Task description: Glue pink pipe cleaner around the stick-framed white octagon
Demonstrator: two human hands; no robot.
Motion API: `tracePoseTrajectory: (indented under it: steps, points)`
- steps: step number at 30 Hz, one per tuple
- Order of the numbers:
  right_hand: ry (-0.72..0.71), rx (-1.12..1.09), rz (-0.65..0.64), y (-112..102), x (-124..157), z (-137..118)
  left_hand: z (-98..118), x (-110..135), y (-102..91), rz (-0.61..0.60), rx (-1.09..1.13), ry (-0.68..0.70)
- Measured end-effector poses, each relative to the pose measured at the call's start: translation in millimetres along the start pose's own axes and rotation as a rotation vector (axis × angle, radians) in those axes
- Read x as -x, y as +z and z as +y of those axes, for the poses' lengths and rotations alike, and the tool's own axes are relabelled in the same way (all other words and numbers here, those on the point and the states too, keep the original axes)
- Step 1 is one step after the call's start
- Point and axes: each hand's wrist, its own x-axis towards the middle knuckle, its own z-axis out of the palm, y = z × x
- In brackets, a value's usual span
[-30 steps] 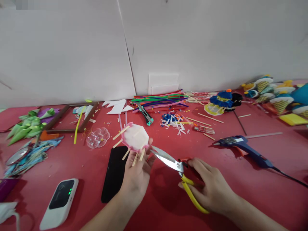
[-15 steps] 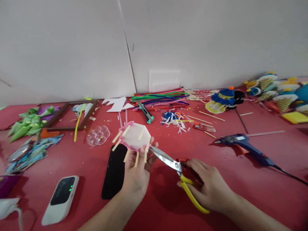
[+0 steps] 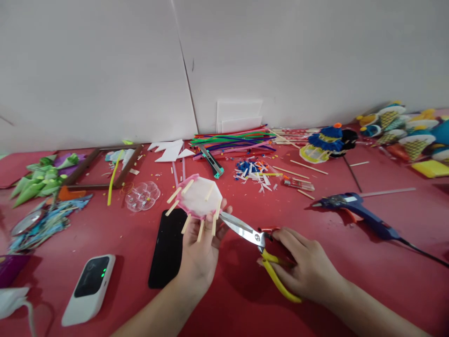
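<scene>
My left hand (image 3: 199,250) pinches the near edge of a white octagonal craft piece (image 3: 199,199). Pink pipe cleaner trims part of its rim, and several short wooden sticks stand up around it. Yellow-handled scissors (image 3: 257,237) are in my right hand (image 3: 307,262), its fingers wrapped round the handles. The blades look nearly together, their tips at the right edge of the piece beside my left fingertips. Whether the tips touch a stick or the trim I cannot tell. Something red and black also shows by my right index finger. A black phone (image 3: 168,250) lies below my left hand.
A blue glue gun (image 3: 358,210) with its cord lies at right. Behind are a box cutter (image 3: 211,163), pipe cleaners (image 3: 235,140) and coloured scraps (image 3: 252,171). At left are a clear palette (image 3: 143,196), a brown frame (image 3: 128,168) and a white device (image 3: 89,290).
The craft piece has shifted slightly right and up, tilting a little. The scissors' handles have drawn somewhat closer together in my right hand.
</scene>
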Motion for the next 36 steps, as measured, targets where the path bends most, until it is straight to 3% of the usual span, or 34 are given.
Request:
tracePoseTrajectory:
  steps: [12,27,36]
  points:
    - [-0.035,0.109,0.076,4,1,3,-1,-3,-1.3,0.0,-0.018,0.0]
    - [0.022,0.142,-0.081,7,12,9,-5,-2,-2.0,0.01,-0.021,-0.036]
    - [0.036,0.137,-0.105,6,12,10,-4,-2,0.4,0.0,-0.046,-0.05]
